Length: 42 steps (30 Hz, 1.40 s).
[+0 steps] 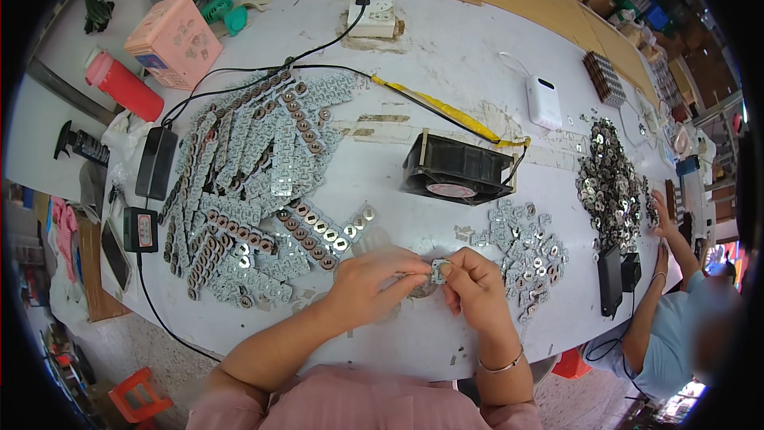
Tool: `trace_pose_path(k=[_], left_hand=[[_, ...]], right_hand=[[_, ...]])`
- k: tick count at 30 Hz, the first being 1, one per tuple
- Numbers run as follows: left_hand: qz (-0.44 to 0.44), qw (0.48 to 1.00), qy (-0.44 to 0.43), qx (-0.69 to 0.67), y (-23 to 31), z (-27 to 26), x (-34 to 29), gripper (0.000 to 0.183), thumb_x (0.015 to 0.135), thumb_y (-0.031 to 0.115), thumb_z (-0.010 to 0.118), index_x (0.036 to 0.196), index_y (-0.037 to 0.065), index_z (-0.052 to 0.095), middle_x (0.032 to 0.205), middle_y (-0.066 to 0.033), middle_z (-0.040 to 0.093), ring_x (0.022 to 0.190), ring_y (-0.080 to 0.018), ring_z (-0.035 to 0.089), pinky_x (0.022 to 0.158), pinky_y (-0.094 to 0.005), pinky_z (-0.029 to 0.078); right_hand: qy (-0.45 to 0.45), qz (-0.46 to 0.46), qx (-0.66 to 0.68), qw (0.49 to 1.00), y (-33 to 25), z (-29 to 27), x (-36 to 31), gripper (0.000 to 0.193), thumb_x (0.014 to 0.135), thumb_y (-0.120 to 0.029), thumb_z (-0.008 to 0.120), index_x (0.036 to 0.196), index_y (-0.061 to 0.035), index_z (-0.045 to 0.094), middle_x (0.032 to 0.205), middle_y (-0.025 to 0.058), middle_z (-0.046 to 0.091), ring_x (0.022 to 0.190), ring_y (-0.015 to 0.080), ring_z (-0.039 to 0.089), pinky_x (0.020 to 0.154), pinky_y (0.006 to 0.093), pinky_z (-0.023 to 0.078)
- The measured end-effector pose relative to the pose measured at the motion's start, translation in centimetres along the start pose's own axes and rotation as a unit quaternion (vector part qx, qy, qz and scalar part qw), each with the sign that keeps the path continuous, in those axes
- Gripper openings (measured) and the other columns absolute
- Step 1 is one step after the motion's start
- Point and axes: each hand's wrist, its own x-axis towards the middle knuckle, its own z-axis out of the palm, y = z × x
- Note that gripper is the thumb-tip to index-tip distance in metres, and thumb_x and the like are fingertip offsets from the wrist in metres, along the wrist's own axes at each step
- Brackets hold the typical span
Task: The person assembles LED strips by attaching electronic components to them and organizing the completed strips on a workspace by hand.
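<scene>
In front of my chest, my right hand (480, 285) pinches a small silvery metal piece (437, 271) between thumb and forefinger. My left hand (374, 285) meets it from the left, thumb and fingers brought together at the piece's edge. Motion smears the left fingers a little, and whatever they grip is too small to make out. Left of my hands lies a large heap of metal strips (282, 167), many with round brown or shiny discs along them. Just right of my right hand is a loose pile of small separate metal pieces (529, 259).
A black box fan (455, 171) stands beyond my hands, its cable wrapped in yellow tape. A white power bank (543, 101), a socket box (372, 19), a red bottle (123, 84) and a pink box (173, 40) stand farther off. At right, a co-worker's hand (660, 213) is beside a dark parts heap (609, 183).
</scene>
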Motion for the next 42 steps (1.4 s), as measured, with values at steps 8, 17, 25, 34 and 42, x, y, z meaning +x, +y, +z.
trace_pose_path(k=[8,17,25,34,42], left_hand=[[-0.220,0.942,-0.022,-0.250,-0.3,-0.2,0.2,0.018,0.091,-0.001,0.063,0.109,0.001,0.066,0.111,-0.0112,0.061,0.086,-0.0161,0.066,0.074,-0.0250,0.053],[-0.210,0.969,-0.127,-0.028,1.6,-0.3,0.8,0.022,0.096,0.004,0.058,0.116,0.000,0.065,0.106,-0.0099,0.066,0.089,-0.0166,0.069,0.077,-0.0283,0.058],[-0.283,0.920,-0.036,-0.271,0.2,0.1,0.2,0.021,0.093,-0.001,0.061,0.114,0.000,0.064,0.097,-0.0042,0.067,0.080,-0.0103,0.065,0.075,-0.0228,0.053],[-0.269,0.938,0.007,-0.218,0.5,-0.1,0.2,0.011,0.088,-0.001,0.068,0.099,0.002,0.067,0.086,0.0002,0.065,0.065,-0.0010,0.053,0.058,-0.0173,0.042],[-0.337,0.870,-0.033,-0.360,0.1,-0.2,0.1,0.014,0.086,-0.003,0.069,0.099,0.001,0.067,0.093,-0.0061,0.070,0.082,-0.0121,0.066,0.071,-0.0240,0.053]], right_hand=[[0.076,-0.065,-0.221,0.970,-0.2,-1.3,0.2,0.010,0.089,-0.009,0.068,0.084,-0.0008,0.066,0.064,-0.0010,0.062,0.053,0.0015,0.049,0.048,0.0196,0.038],[0.110,-0.105,-0.186,0.971,-0.7,-0.4,-0.2,0.005,0.088,-0.005,0.067,0.088,-0.0003,0.067,0.066,-0.0016,0.062,0.058,0.0009,0.049,0.052,0.0190,0.040],[0.012,-0.070,-0.149,0.986,0.0,-1.2,-0.3,0.008,0.091,-0.009,0.066,0.089,-0.0009,0.068,0.068,0.0007,0.064,0.055,0.0027,0.053,0.049,0.0177,0.041],[-0.010,-0.162,-0.240,0.957,-0.7,0.1,-0.3,0.015,0.090,-0.005,0.062,0.102,0.0009,0.068,0.075,0.0072,0.066,0.061,0.0075,0.056,0.057,0.0225,0.046],[0.009,-0.039,-0.004,0.999,-0.5,0.3,-0.3,0.016,0.099,-0.018,0.057,0.093,-0.0029,0.060,0.063,-0.0041,0.051,0.052,0.0015,0.040,0.046,0.0185,0.030]])
